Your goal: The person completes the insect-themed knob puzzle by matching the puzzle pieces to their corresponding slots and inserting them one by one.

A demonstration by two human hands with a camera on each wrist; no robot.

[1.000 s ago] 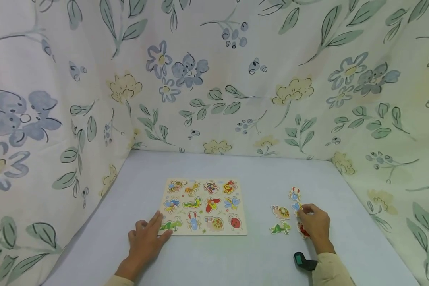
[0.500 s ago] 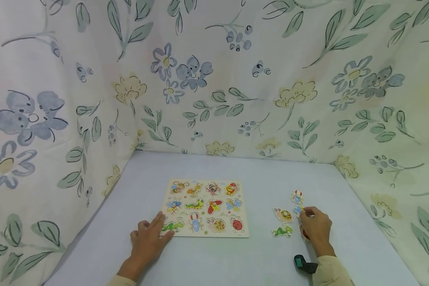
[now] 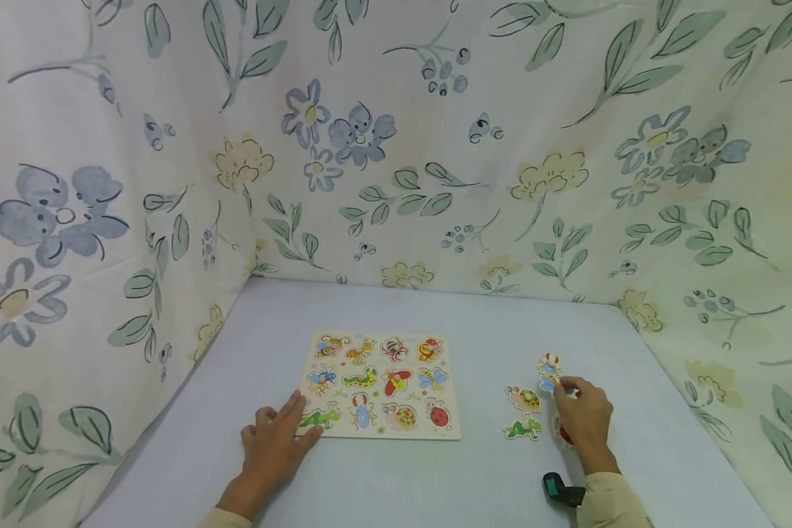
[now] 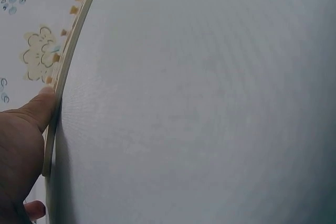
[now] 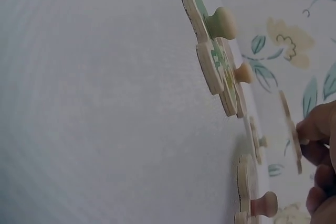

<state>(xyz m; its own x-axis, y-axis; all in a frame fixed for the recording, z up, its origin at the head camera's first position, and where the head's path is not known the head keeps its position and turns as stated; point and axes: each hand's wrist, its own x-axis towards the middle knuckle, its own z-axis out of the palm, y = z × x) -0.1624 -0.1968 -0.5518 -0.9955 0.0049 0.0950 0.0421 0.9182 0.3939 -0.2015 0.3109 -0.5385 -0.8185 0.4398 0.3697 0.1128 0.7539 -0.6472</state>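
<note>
Floral cloth [image 3: 429,242] behind; thin wooden insect [image 3: 549,382] in right hand [image 3: 584,416] pinch, left hand [image 3: 270,444] relaxed against rectangular board [image 3: 380,367].

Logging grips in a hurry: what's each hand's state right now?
Left hand: open, touching the puzzle board.
Right hand: holding the blue-winged puzzle piece.

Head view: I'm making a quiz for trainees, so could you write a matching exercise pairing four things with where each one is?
1. Left hand
2. Blue-winged piece
3. Loose snail piece
4. Loose ladybird piece

A. On the table, just beyond the loose green insect piece
B. Raised, pinched by the right hand
C. On the table, partly hidden by the right hand
D. At the near left corner of the puzzle board

Pairs: 1-D, 2-B, 3-A, 4-C
</note>
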